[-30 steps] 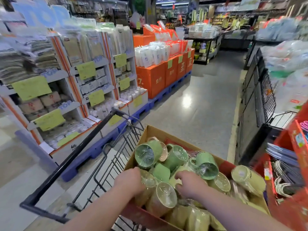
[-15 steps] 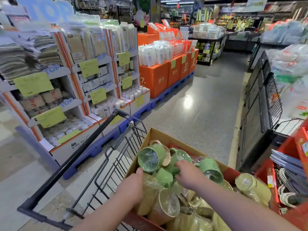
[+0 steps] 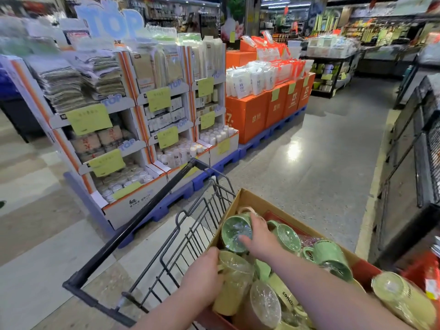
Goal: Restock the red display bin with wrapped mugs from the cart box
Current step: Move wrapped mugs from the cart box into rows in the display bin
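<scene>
A cardboard box (image 3: 250, 198) sits in the wire cart (image 3: 190, 236) and holds several plastic-wrapped mugs, green and pale yellow. My left hand (image 3: 204, 275) grips a pale yellow wrapped mug (image 3: 234, 279) at the box's near left. My right hand (image 3: 258, 236) reaches to the box's far left corner and its fingers curl over a green wrapped mug (image 3: 234, 233) lying on its side. Another green mug (image 3: 329, 257) lies to the right. The red display bin (image 3: 426, 275) shows at the lower right edge, with a yellow wrapped mug (image 3: 400, 296) at its near side.
The cart's black handle bar (image 3: 133, 232) runs diagonally at left. Shelving with stacked goods (image 3: 133, 129) and orange boxes (image 3: 259, 113) on blue pallets line the left of the aisle. Black wire racks (image 3: 414, 148) stand at right. Grey floor (image 3: 316, 167) stretches ahead.
My right hand moved forward and left across the box, from the middle mugs onto the green mug in the far corner. My left hand stayed on the yellow mug. The view tilted down slightly.
</scene>
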